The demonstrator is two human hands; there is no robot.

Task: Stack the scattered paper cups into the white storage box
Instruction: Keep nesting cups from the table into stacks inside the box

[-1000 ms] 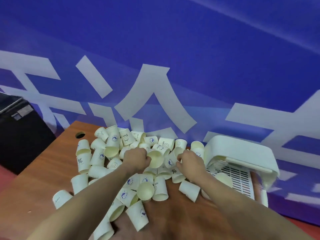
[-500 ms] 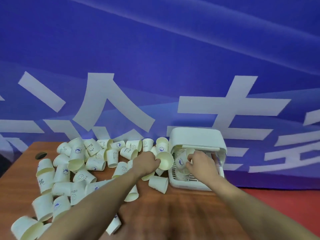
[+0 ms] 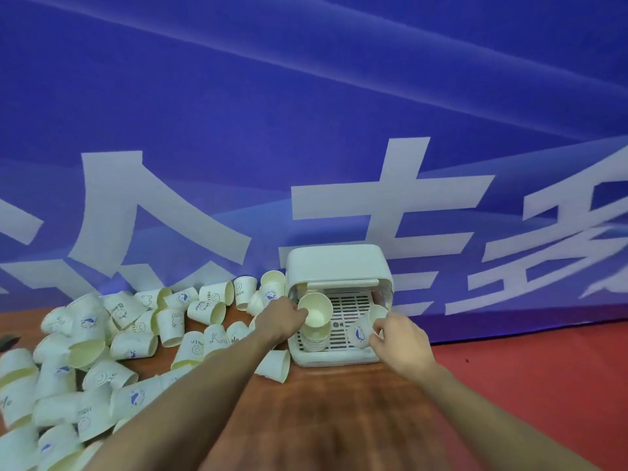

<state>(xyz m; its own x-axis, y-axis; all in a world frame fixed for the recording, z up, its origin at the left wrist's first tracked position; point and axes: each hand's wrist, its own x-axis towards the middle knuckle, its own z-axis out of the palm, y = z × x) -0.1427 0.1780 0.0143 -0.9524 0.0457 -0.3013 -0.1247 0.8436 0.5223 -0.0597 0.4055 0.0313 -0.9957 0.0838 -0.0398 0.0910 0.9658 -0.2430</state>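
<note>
The white storage box point(image 3: 338, 266) stands open at the table's far right edge, its slotted floor showing. My left hand point(image 3: 280, 317) grips a paper cup point(image 3: 316, 309) by its side, mouth toward me, just above a short stack of cups point(image 3: 314, 339) in the box's left front part. My right hand point(image 3: 401, 336) holds another paper cup point(image 3: 362, 329) with a blue print, tilted, over the box's right front part. Several loose cups point(image 3: 136, 334) lie scattered across the table to the left.
The wooden table point(image 3: 323, 419) reaches toward me, with a red floor point(image 3: 543, 368) to its right. A blue banner point(image 3: 306, 130) with white characters hangs right behind the box. One cup point(image 3: 275, 365) lies on its side next to the box's front left corner.
The view has swung right and closer to the box. My left hand has carried its cup from beside the box to above the stack inside. My right hand has shifted to the box's right side.
</note>
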